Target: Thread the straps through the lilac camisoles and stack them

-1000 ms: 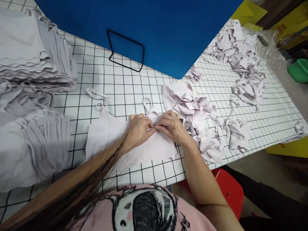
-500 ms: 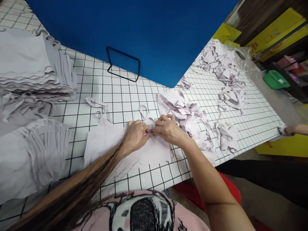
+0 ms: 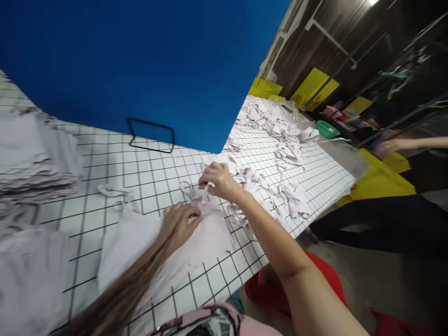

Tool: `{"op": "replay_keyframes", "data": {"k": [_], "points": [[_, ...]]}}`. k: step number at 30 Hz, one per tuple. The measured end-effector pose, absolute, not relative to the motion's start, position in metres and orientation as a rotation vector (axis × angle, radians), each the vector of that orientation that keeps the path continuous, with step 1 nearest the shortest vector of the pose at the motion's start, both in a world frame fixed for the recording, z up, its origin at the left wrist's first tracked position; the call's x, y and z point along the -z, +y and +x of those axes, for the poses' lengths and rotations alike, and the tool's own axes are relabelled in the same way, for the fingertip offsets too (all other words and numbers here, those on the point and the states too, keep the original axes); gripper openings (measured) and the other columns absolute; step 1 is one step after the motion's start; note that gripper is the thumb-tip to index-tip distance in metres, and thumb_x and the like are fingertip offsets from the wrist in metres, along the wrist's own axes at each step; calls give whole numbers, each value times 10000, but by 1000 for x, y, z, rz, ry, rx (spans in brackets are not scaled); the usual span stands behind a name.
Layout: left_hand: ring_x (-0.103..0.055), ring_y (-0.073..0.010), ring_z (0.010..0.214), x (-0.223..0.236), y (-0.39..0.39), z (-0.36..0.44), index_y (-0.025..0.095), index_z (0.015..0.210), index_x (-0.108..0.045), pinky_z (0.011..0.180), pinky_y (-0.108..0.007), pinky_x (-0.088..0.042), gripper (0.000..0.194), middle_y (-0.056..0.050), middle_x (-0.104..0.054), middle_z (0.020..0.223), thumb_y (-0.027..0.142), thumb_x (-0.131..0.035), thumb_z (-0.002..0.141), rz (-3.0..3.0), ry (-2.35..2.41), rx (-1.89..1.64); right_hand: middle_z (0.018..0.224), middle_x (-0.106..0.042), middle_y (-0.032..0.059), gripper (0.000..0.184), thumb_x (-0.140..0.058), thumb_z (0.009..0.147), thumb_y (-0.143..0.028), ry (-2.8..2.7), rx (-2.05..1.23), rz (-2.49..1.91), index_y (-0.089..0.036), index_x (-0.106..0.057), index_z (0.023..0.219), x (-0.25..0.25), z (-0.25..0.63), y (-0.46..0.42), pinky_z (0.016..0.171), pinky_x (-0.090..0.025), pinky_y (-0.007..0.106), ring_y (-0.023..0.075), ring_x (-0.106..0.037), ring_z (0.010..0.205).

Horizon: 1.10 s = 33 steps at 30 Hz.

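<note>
A pale garment with thin straps (image 3: 206,238) lies spread on the gridded table in front of me. At its upper edge, my left hand (image 3: 178,224) is closed, thumb and fingers pinching the cloth. Just above and to the right, my right hand (image 3: 220,179) has its fingers curled around one of the garment's straps, drawn up from the cloth. Another strap stands as a loop left of that hand. At the upper left of the garment, a second loose strap (image 3: 115,191) rests on the table.
Stacks of pale garments (image 3: 17,144) stand on the left. Crumpled pale pieces (image 3: 252,182) lie right of my hands and along the table. A large blue panel (image 3: 147,65) with a black wire frame (image 3: 150,148) rises ahead. Another person's hand (image 3: 392,145) shows at right; a red stool (image 3: 325,275) is below.
My view has tilted up and turned right. My right hand has moved up and away from my left, pulling a strap. The other person's hand has risen off the table's corner.
</note>
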<state>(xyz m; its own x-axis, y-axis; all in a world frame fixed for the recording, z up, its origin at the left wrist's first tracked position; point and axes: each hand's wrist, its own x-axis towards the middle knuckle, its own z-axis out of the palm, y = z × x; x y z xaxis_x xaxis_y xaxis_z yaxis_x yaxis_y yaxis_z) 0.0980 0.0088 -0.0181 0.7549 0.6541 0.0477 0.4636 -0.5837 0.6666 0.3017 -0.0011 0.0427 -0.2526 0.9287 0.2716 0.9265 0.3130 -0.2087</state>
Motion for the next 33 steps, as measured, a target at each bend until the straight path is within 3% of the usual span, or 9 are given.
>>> {"op": "replay_keyframes", "data": {"k": [8,11,14,17,20,23,26,29,33], "points": [[-583,-268,886,19,3,97,216,834,-598,828,-464,-413,153,-36,-683,852,365,-588,870,2383,844,-465,643,-563,-11,333,-716,810,-455,-1763,-484,-1772,-170,-619,667,-3,301,53,700,-347,253,135,-491,710],[-568,-302,1040,27,-4,99,189,1082,-581,872,-465,-449,259,-98,-654,1083,341,-592,873,2494,934,-591,595,-538,-34,323,-721,799,-436,-1696,-515,-1836,-178,-598,649,8,294,61,666,-348,238,121,-487,663],[-399,-343,1347,38,-9,104,172,1355,-459,1064,-519,-370,469,-142,-500,1418,332,-535,920,2665,847,-621,599,-575,-38,243,-724,795,-366,-1679,-520,-1920,-181,-613,683,11,293,65,661,-360,237,118,-517,650],[-212,-339,1473,47,-10,107,165,1447,-384,1165,-572,-239,541,-124,-370,1546,427,-415,975,2762,760,-482,709,-672,-16,78,-706,788,-242,-1725,-531,-1971,-189,-661,822,5,298,59,700,-404,252,137,-584,706],[-141,-327,1498,50,-10,107,154,1490,-335,1194,-574,-182,607,-114,-292,1589,497,-329,988,2761,774,-390,970,-723,77,221,-629,829,-174,-1752,-450,-1964,-167,-661,1048,-5,294,30,851,-429,342,216,-616,936],[-103,-343,1502,47,-11,109,149,1512,-303,1199,-575,-169,650,-102,-255,1605,521,-320,980,2731,779,-343,1300,-607,163,375,-485,945,-255,-1786,-50,-1920,-153,-558,1299,0,274,-22,995,-373,458,297,-499,1227],[-71,-345,1505,41,-12,111,149,1519,-291,1202,-578,-162,636,-100,-230,1614,451,-371,966,2715,744,-265,1479,-465,137,510,-410,989,-356,-1983,-18,-1927,-214,-380,1477,24,258,-77,1054,-338,493,305,-388,1374],[-63,-340,1507,32,-9,104,161,1508,-315,1204,-555,-193,634,-99,-184,1626,425,-440,946,2697,736,-232,1527,-413,113,527,-341,1005,-416,-2029,-52,-2054,-240,-340,1502,47,260,-108,1066,-323,535,311,-355,1407],[-94,-318,1508,16,-2,63,182,1461,-383,1202,-536,-232,549,-94,-241,1610,379,-474,956,2704,877,-403,1475,-458,135,486,-386,977,-484,-1902,-21,-2129,-233,-514,1372,40,269,-104,986,-377,575,361,-422,1321]]}}
